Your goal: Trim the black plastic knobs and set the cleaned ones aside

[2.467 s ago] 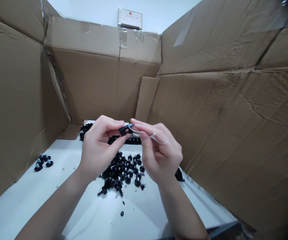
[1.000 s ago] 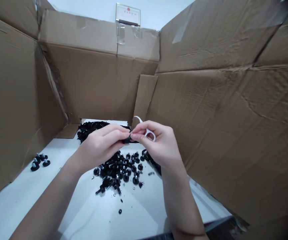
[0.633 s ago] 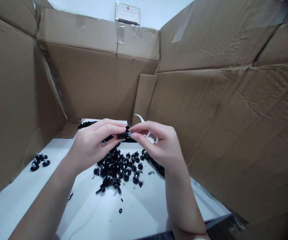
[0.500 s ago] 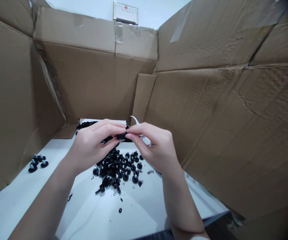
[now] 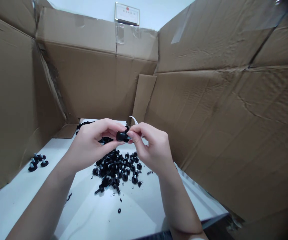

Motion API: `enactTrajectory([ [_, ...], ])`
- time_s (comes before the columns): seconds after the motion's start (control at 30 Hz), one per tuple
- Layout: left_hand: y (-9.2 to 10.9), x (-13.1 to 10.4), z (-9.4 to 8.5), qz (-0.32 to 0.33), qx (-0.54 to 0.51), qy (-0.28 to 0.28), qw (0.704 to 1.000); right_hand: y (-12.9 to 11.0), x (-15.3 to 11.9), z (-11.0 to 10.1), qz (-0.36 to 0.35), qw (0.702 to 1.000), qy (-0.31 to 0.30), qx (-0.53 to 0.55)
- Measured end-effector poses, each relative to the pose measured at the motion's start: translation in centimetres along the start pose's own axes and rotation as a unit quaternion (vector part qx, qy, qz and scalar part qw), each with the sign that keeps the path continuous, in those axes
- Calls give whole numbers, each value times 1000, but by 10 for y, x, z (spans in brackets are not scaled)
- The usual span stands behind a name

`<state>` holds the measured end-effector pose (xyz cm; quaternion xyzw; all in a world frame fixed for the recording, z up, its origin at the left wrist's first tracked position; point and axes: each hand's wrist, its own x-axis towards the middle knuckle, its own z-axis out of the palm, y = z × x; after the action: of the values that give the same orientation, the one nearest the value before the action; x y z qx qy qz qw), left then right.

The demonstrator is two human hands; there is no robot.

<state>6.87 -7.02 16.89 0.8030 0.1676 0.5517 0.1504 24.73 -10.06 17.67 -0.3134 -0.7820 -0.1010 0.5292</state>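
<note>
Between its fingertips and thumb, my left hand [image 5: 94,141] pinches a black round part [image 5: 121,136] above the white table. My right hand [image 5: 150,143] is closed at the right side of that part, its thumb and forefinger pressed together near a small metallic piece. A curved white strip [image 5: 134,119] sticks up behind my right fingers; what it belongs to is hidden. Below both hands lies a heap of black knobs with metal studs [image 5: 114,168].
Several black studded knobs [image 5: 37,161] stand at the left of the white table [image 5: 96,220]. Cardboard walls [image 5: 96,80] rise at left, back and right. Black scraps and a small ring [image 5: 119,210] lie near the front. More black parts [image 5: 84,125] lie behind my left hand.
My right fingers have drawn back slightly to the right and a little lower, exposing more of the black part. My left hand has opened slightly around it.
</note>
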Motion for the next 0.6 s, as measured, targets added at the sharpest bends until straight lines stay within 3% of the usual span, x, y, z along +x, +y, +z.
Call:
enactTrajectory([
  [0.13,2,-1,1,-20,-42,-13,999,2,1,-1,45,996,10,81],
  [0.27,4,-1,7,-31,-58,50,997,6,-2,0,37,985,44,164],
  [0.43,7,0,13,-34,-28,131,990,4,-7,-4,-34,987,142,62],
  [0.6,14,-1,18,-7,8,163,987,-7,-5,-4,-72,989,118,59],
])
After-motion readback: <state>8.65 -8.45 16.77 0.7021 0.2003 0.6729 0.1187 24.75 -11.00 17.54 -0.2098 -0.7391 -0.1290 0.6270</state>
